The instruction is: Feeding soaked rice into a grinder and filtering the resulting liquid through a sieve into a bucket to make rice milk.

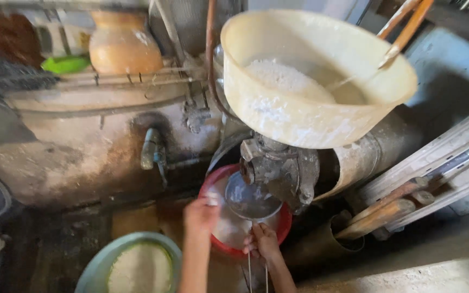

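Strainer (252, 198) sits under the grinder (280, 168) spout, over a red basin (283, 228). Right hand (263, 242) has its fingers wrapped on the wire handle; left hand (201, 214) pinches the rim. Hopper (310, 81) looks about half full, so plenty left.

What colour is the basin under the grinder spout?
Red basin, holding white batter; the head view shows it.

Round wire sieve (252, 198) held level over a red basin (280, 230), beneath the grinder spout
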